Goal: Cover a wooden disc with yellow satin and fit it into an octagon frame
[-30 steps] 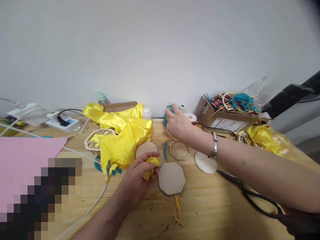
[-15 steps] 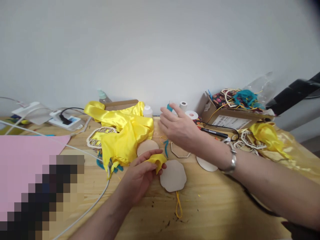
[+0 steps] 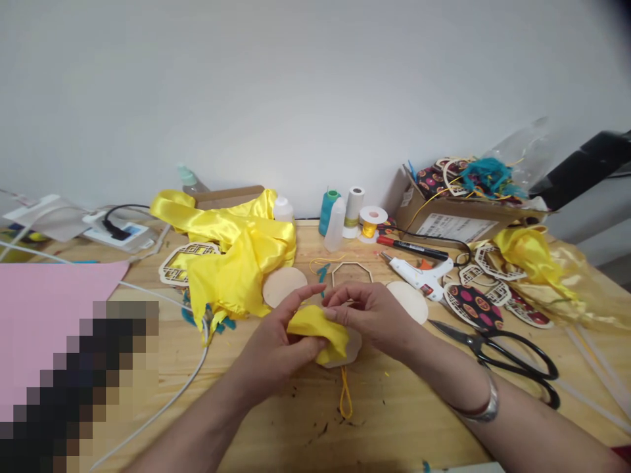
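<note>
My left hand (image 3: 280, 345) and my right hand (image 3: 377, 315) meet over the middle of the wooden table (image 3: 404, 420). Both pinch a small piece of yellow fabric (image 3: 318, 328) between them. The fabric covers most of a flat lobed wooden piece (image 3: 351, 348), whose yellow cord loop (image 3: 345, 397) trails toward me. A round wooden disc (image 3: 280, 286) lies just beyond my left hand. An octagonal wooden frame (image 3: 351, 272) and another disc (image 3: 409, 299) lie beyond my right hand.
A heap of yellow satin (image 3: 231, 253) lies left of centre. Thread spools and a white bottle (image 3: 336, 223) stand by the wall. A glue gun (image 3: 419, 272), black scissors (image 3: 503, 351), patterned discs and a cardboard box (image 3: 458, 220) fill the right. Pink paper (image 3: 44, 309) and white cables lie left.
My right hand left the teal spool at the back and came down to the yellow fabric, which my left hand has held throughout. The fabric now lies over the lobed piece.
</note>
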`<state>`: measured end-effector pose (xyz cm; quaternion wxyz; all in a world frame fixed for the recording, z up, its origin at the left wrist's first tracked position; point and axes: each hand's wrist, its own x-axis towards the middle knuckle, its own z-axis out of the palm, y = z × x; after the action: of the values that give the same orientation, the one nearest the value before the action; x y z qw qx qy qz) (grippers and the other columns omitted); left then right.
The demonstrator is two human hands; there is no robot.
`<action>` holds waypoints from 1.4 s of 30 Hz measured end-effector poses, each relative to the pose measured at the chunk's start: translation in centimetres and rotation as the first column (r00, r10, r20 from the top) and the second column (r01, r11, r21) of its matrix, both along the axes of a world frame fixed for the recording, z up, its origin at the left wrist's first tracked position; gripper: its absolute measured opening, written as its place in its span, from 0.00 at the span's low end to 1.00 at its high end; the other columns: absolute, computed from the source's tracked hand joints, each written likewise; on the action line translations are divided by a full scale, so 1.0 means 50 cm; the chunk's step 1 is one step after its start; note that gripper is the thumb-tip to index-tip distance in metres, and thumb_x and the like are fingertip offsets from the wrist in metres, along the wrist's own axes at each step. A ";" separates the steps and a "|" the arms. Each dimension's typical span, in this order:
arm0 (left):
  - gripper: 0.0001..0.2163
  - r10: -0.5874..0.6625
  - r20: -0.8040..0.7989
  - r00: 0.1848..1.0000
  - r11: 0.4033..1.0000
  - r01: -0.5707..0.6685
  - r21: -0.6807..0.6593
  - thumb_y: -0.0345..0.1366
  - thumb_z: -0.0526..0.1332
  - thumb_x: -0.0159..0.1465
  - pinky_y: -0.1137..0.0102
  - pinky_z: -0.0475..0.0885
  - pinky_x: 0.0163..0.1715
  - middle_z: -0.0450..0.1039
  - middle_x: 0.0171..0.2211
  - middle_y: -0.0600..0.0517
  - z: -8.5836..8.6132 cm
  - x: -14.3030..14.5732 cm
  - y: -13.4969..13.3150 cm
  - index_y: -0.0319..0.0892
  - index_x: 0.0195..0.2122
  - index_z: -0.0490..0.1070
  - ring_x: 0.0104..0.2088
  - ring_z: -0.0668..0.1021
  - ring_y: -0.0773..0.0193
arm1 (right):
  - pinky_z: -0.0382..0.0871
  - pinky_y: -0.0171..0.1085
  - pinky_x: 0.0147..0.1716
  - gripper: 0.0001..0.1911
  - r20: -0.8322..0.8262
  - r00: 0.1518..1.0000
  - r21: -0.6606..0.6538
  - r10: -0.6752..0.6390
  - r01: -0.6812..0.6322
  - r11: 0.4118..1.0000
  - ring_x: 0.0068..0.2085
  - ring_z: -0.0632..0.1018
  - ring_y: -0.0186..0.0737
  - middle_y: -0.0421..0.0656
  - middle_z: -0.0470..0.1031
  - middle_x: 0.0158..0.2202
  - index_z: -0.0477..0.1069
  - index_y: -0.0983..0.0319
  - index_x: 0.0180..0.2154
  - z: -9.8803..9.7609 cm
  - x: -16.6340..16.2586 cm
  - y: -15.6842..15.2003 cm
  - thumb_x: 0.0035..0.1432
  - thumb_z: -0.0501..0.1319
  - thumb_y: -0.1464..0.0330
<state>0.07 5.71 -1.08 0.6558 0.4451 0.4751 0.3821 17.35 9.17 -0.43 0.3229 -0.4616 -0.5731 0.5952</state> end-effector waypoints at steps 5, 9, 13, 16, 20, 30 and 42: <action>0.20 0.001 0.145 0.989 1.000 0.003 -0.028 0.31 0.69 0.51 0.73 0.73 0.36 0.79 0.35 0.53 -0.003 0.002 0.004 0.45 0.46 0.72 0.36 0.79 0.64 | 0.61 0.34 0.26 0.08 0.014 0.998 0.069 -0.059 0.058 0.996 0.25 0.67 0.32 0.38 0.69 0.23 0.71 0.63 0.24 0.002 0.016 0.011 0.46 0.64 0.64; 0.11 0.060 0.135 0.989 0.996 -0.051 -0.067 0.36 0.69 0.53 0.72 0.75 0.34 0.81 0.31 0.52 -0.006 -0.002 0.009 0.42 0.38 0.76 0.32 0.80 0.64 | 0.60 0.33 0.23 0.06 0.000 0.995 0.075 -0.104 0.104 0.992 0.23 0.66 0.30 0.36 0.68 0.21 0.70 0.62 0.23 0.003 0.019 0.017 0.46 0.62 0.66; 0.10 0.126 0.115 0.985 0.991 -0.119 -0.066 0.37 0.69 0.52 0.74 0.75 0.33 0.81 0.30 0.52 -0.012 -0.005 0.011 0.42 0.36 0.78 0.31 0.80 0.65 | 0.63 0.33 0.25 0.04 -0.037 0.992 0.021 -0.123 0.124 0.992 0.25 0.70 0.31 0.37 0.71 0.24 0.71 0.62 0.26 0.010 0.024 0.019 0.44 0.64 0.69; 0.10 0.117 0.090 0.989 0.992 -0.111 -0.066 0.37 0.70 0.52 0.74 0.75 0.32 0.81 0.29 0.52 -0.012 -0.004 0.011 0.42 0.35 0.78 0.30 0.80 0.65 | 0.65 0.33 0.25 0.07 -0.030 0.992 -0.013 -0.125 0.124 0.992 0.26 0.71 0.32 0.38 0.73 0.25 0.71 0.62 0.30 0.014 0.032 0.018 0.43 0.64 0.70; 0.10 0.117 0.049 0.992 0.991 -0.114 -0.067 0.36 0.69 0.52 0.74 0.75 0.32 0.81 0.29 0.52 -0.009 -0.003 0.012 0.42 0.35 0.77 0.30 0.81 0.65 | 0.65 0.33 0.24 0.09 -0.024 0.985 -0.019 -0.174 0.173 0.985 0.23 0.71 0.32 0.36 0.71 0.22 0.69 0.61 0.31 0.000 0.040 0.015 0.43 0.63 0.71; 0.05 0.162 -0.130 0.978 0.984 -0.151 0.090 0.36 0.68 0.53 0.71 0.73 0.33 0.81 0.29 0.52 0.008 -0.002 0.010 0.42 0.30 0.79 0.30 0.79 0.63 | 0.69 0.39 0.35 0.17 -0.064 0.991 0.051 -0.118 0.122 0.991 0.31 0.74 0.35 0.38 0.73 0.28 0.73 0.61 0.40 -0.019 0.060 0.009 0.43 0.63 0.71; 0.09 0.307 -0.334 0.891 0.801 -0.053 0.597 0.26 0.61 0.57 0.64 0.70 0.48 0.79 0.44 0.51 -0.001 -0.003 -0.007 0.47 0.31 0.78 0.46 0.78 0.58 | 0.71 0.38 0.31 0.10 -0.033 0.991 0.293 -0.126 0.130 0.947 0.32 0.76 0.37 0.42 0.79 0.32 0.80 0.56 0.26 -0.005 0.066 0.010 0.45 0.62 0.74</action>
<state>-0.10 5.36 -1.15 0.3350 0.6433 0.5071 0.4655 20.65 9.65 -0.71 0.4300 -0.4403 -0.6218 0.4843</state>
